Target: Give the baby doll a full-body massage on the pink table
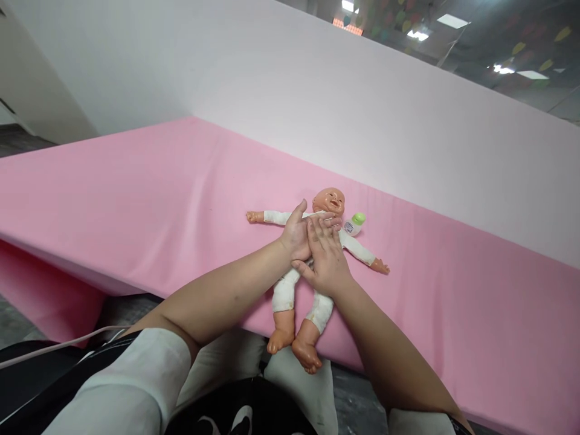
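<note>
A baby doll with a white cloth body and hard plastic head, hands and feet lies on its back, arms spread. Above its torso my left hand is turned palm up, fingers stretched out to the right. My right hand lies flat across the left palm and fingers, its own fingers straight. Neither hand holds an object. Together they hide most of the doll's chest and belly; whether they touch it I cannot tell. Beside the doll's shoulder is a small clear bottle with a green cap, close to my fingertips.
A pink cover is spread over the table and hangs down at the left front. Behind it runs a white wall, with a glass pane above reflecting ceiling lights. A pale cable passes by my left arm.
</note>
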Action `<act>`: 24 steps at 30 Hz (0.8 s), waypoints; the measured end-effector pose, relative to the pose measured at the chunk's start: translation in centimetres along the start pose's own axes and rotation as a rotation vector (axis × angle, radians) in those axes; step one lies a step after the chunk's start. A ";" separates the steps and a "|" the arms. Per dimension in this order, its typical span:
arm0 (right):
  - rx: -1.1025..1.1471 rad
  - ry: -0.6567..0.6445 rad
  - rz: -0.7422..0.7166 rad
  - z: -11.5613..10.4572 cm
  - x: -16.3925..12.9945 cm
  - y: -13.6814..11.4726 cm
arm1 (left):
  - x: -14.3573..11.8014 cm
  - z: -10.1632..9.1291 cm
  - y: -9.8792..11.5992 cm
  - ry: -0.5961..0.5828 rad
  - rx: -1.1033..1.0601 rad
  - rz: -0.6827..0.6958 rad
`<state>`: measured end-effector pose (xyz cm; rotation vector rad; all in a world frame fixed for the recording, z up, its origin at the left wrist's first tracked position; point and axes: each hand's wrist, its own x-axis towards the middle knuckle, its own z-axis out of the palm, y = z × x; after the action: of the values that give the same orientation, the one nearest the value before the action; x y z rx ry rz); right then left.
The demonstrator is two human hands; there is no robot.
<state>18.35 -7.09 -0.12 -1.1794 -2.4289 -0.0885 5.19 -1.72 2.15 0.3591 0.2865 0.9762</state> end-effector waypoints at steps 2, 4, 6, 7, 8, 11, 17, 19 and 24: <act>-0.018 0.009 0.052 0.1 0.0 -0.1 | 0.1 0.0 0.5 0.005 0.019 0.029; -0.036 0.020 0.097 0.1 0.0 -0.3 | 0.2 -0.1 1.0 0.027 0.031 0.060; -0.048 0.019 0.113 0.0 0.1 -0.7 | 0.2 -0.2 1.6 0.062 0.037 0.099; -0.051 0.013 0.106 -0.1 0.0 -0.9 | 0.2 -0.2 1.9 0.079 0.042 0.118; -0.050 0.003 0.093 -0.2 0.0 -1.2 | 0.2 -0.3 2.2 0.090 0.049 0.132; -0.032 -0.018 0.040 -0.5 -0.1 -2.0 | 0.2 -0.5 2.8 0.108 0.076 0.146; 0.045 0.032 -0.112 -0.6 -0.5 -2.8 | 0.1 -0.4 2.6 0.058 0.085 0.129; 0.075 0.014 -0.143 -0.5 -0.5 -2.7 | -0.1 -0.2 2.1 0.026 0.084 0.103; 0.062 -0.005 -0.115 -0.2 -0.2 -1.6 | -0.4 0.2 0.7 -0.023 0.083 0.040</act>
<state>17.31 -8.29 0.19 -1.0146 -2.4846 -0.0446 4.50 -1.68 2.65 0.4535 0.3005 1.0011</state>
